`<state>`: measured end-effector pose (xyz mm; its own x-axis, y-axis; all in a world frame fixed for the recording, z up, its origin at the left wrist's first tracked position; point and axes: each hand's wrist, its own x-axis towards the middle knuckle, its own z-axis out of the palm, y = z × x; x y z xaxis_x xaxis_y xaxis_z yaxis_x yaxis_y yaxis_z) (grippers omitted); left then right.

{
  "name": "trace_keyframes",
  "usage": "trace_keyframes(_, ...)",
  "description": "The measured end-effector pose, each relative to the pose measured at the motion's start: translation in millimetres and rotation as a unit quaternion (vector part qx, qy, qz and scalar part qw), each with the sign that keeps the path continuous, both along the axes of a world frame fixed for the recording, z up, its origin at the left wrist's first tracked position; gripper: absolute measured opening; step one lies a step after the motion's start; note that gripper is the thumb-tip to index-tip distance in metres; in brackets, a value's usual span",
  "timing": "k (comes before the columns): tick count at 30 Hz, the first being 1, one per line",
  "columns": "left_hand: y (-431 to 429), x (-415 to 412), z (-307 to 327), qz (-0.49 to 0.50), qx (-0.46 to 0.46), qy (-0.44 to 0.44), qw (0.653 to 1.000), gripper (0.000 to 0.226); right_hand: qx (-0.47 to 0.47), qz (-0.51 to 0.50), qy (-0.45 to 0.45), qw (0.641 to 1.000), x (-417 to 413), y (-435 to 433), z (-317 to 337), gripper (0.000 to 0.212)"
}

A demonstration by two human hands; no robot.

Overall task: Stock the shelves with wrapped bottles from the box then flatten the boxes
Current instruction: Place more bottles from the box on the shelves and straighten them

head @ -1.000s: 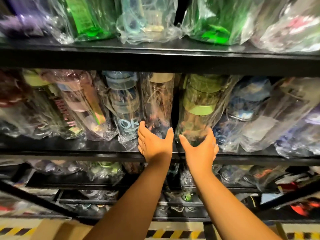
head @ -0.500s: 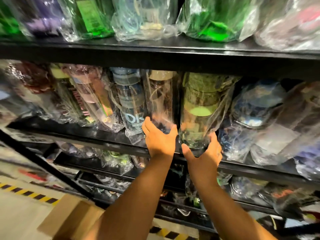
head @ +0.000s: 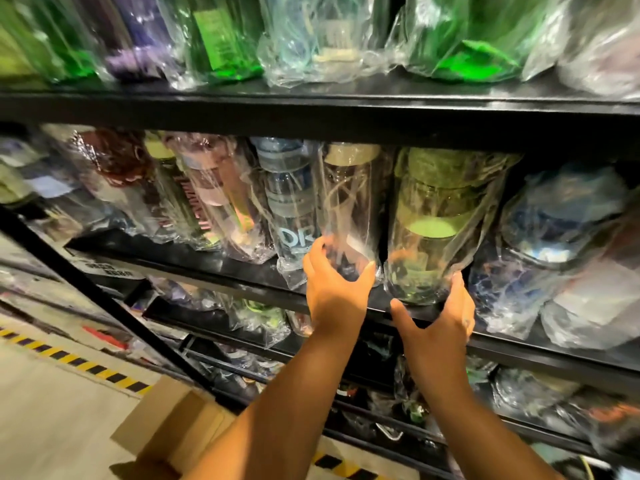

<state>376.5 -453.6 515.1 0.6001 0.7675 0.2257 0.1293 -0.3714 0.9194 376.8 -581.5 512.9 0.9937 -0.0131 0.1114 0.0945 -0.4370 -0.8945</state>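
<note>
Two plastic-wrapped bottles stand side by side on the middle black shelf [head: 214, 268]. My left hand [head: 337, 289] cups the base of the clear bottle with a tan cap [head: 349, 202], fingers on its left and thumb on its right. My right hand [head: 441, 323] wraps the bottom of the wider green-lidded bottle [head: 438, 216], fingers up its right side, thumb spread under its left corner at the shelf edge. An open cardboard box [head: 166, 434] sits on the floor at lower left; its inside is hidden.
Wrapped bottles crowd the middle shelf on both sides of my hands, and fill the upper shelf [head: 311, 112] and the lower shelves. A black diagonal brace [head: 114, 306] crosses the left. Yellow-black hazard tape [head: 79, 362] marks the pale floor.
The view has swung left and tilted, bringing the box and floor into sight. Both hands stay on the same two bottles; the right hand has slipped slightly lower on the green-lidded one.
</note>
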Motion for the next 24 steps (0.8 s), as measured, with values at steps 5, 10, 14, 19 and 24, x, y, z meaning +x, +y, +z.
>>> trace_keyframes(5,13,-2,-5,-0.043,-0.01,-0.039,0.998,0.079,0.047,-0.046,-0.032,0.997,-13,0,-2,0.092)
trace_keyframes(10,44,-33,1,-0.158,0.0,0.029,0.987,0.083,0.111,-0.107,-0.11,0.982,-43,26,-1,0.066)
trace_keyframes(14,107,-69,-8,-0.101,0.081,-0.028,0.991,0.054,0.088,-0.049,-0.12,0.988,-63,75,1,0.048)
trace_keyframes(19,188,-65,0,-0.009,0.001,-0.019,1.0,0.075,0.047,0.019,-0.055,0.997,-59,151,2,0.059)
trace_keyframes(24,211,-48,2,-0.075,-0.057,0.001,0.996,0.089,0.057,0.003,-0.021,0.998,-44,191,1,0.054)
